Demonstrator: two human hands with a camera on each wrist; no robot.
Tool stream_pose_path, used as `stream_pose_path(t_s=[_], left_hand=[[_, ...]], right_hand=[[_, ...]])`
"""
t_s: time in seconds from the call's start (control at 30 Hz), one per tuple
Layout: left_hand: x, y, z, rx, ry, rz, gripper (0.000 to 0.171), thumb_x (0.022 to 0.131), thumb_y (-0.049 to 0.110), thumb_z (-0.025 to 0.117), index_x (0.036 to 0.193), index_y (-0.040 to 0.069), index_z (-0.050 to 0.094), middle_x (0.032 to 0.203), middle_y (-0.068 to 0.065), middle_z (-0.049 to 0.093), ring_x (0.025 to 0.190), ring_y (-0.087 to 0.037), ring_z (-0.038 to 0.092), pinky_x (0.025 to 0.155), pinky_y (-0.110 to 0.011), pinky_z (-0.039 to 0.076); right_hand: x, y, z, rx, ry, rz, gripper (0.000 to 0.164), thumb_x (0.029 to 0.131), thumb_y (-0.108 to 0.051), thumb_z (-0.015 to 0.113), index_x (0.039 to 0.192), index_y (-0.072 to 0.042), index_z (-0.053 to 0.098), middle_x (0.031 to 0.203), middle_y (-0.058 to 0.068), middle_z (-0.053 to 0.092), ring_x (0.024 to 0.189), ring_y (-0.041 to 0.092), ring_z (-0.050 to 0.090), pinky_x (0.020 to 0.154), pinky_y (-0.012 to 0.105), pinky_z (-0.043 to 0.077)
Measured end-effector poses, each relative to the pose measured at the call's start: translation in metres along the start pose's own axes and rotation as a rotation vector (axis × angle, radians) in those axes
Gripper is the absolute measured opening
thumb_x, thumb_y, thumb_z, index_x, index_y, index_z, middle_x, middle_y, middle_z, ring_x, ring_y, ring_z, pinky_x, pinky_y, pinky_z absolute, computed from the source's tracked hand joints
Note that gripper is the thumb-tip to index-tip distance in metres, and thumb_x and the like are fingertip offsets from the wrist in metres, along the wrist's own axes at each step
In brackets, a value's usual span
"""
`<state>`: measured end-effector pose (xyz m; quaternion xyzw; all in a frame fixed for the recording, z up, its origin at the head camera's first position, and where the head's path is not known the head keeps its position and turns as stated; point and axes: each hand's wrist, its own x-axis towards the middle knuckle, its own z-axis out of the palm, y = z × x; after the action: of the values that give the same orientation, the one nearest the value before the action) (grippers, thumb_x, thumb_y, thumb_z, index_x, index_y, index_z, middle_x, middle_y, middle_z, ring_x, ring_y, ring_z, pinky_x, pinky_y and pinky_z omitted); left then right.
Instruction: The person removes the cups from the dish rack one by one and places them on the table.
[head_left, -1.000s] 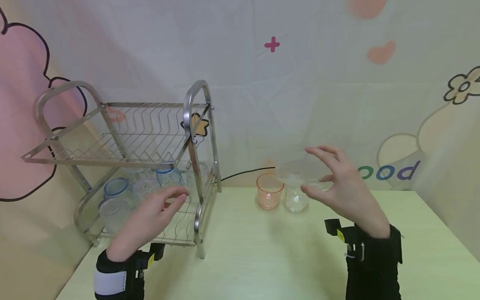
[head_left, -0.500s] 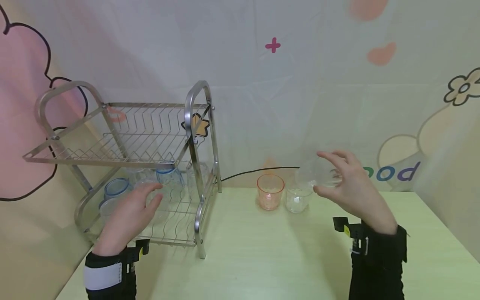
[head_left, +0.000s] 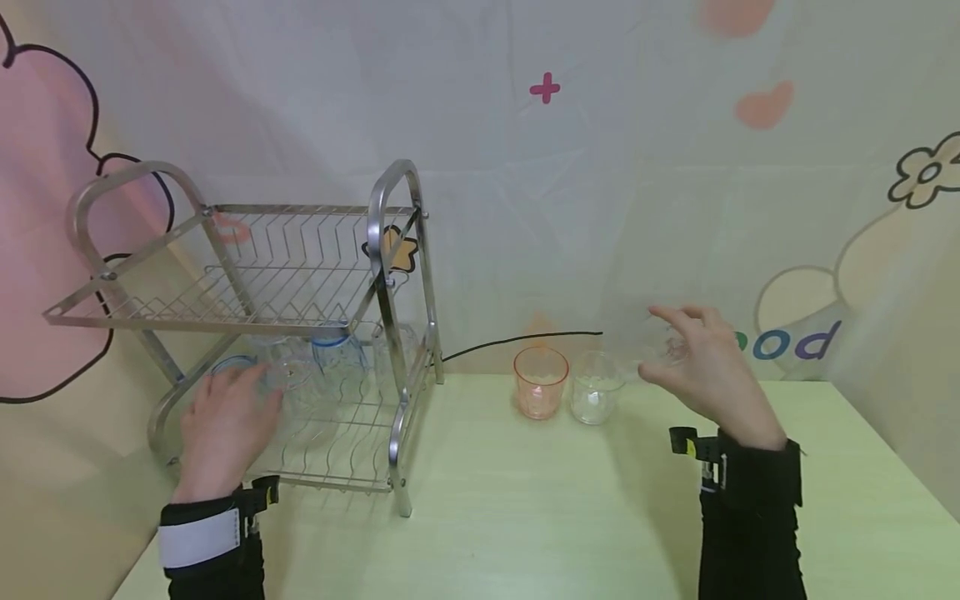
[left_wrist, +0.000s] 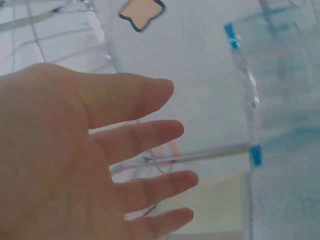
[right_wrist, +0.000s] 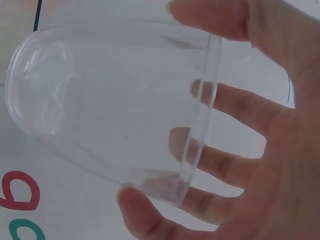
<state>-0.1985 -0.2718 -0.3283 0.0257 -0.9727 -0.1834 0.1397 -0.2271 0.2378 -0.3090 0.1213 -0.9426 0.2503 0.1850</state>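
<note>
The right hand gripped a clear cup above the tabletop, thumb and fingers spanning its side, probably for steadiness. The left hand, relaxed and empty, was near a blue-rimmed glass on the lower tier of the dish rack, presumably set there to drain.

The held cup is colourless, while the tumbler is translucent orange with a redder rim. The rack is silvery grey, a glass on it tinted blue. The surface is pale yellow-green; the whitish backdrop bears a magenta cross and coral heart.
</note>
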Motion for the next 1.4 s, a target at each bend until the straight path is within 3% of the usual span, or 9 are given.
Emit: stream_pose_path(t_s=[0.17,0.33,0.53,0.67,0.9,1.17,1.4], left_hand=[[0.003,-0.011,0.003,0.005,-0.033,-0.084,0.057,0.099,0.031,0.051,0.142,-0.006,0.041,0.140,-0.041,0.029,0.127,-0.061,0.022,0.087,-0.079,0.027],[0.006,-0.017,0.008,-0.003,-0.094,-0.145,0.061,0.099,0.034,0.051,0.143,-0.006,0.037,0.139,-0.042,0.030,0.125,-0.062,0.025,0.086,-0.081,0.029],[0.008,-0.022,0.012,-0.011,-0.127,-0.155,0.063,0.098,0.033,0.054,0.143,-0.008,0.036,0.138,-0.042,0.030,0.124,-0.062,0.026,0.081,-0.080,0.033],[0.010,-0.025,0.015,-0.013,-0.124,-0.158,0.066,0.096,0.033,0.057,0.143,-0.008,0.036,0.136,-0.042,0.031,0.124,-0.062,0.026,0.080,-0.080,0.034],[0.009,-0.033,0.016,-0.042,-0.113,-0.184,0.068,0.092,0.028,0.062,0.141,-0.011,0.036,0.132,-0.045,0.034,0.118,-0.061,0.036,0.077,-0.078,0.039],[0.009,-0.039,0.015,-0.023,-0.121,-0.187,0.069,0.091,0.029,0.064,0.140,-0.011,0.036,0.127,-0.045,0.038,0.104,-0.066,0.045,0.070,-0.072,0.044],[0.009,-0.036,0.014,-0.020,-0.132,-0.221,0.077,0.090,0.033,0.066,0.142,-0.011,0.030,0.128,-0.046,0.035,0.106,-0.067,0.042,0.075,-0.077,0.038]], right_hand=[[0.002,0.010,0.002,-0.015,-0.001,0.070,0.074,0.079,-0.019,0.075,0.145,-0.004,0.044,0.137,0.035,0.034,0.119,0.056,0.033,0.080,0.071,0.041],[0.005,0.022,0.008,-0.040,-0.033,0.113,0.071,0.081,-0.021,0.072,0.144,-0.002,0.044,0.134,0.035,0.034,0.115,0.055,0.034,0.080,0.070,0.042],[0.010,0.040,0.019,-0.038,-0.079,0.153,0.070,0.084,-0.023,0.071,0.144,0.000,0.042,0.132,0.037,0.033,0.111,0.054,0.037,0.081,0.070,0.042],[0.013,0.050,0.027,-0.030,-0.129,0.168,0.070,0.084,-0.023,0.071,0.143,0.002,0.042,0.134,0.039,0.032,0.111,0.055,0.036,0.080,0.068,0.043],[0.018,0.059,0.044,-0.071,-0.221,0.169,0.070,0.082,-0.024,0.068,0.142,0.003,0.045,0.133,0.040,0.035,0.104,0.051,0.046,0.078,0.063,0.045],[0.018,0.066,0.056,-0.123,-0.214,0.169,0.069,0.082,-0.027,0.072,0.138,0.006,0.049,0.126,0.037,0.041,0.103,0.051,0.044,0.084,0.066,0.042],[0.022,0.070,0.063,-0.128,-0.211,0.157,0.069,0.080,-0.027,0.074,0.136,0.006,0.050,0.125,0.040,0.043,0.104,0.053,0.047,0.084,0.069,0.043]])
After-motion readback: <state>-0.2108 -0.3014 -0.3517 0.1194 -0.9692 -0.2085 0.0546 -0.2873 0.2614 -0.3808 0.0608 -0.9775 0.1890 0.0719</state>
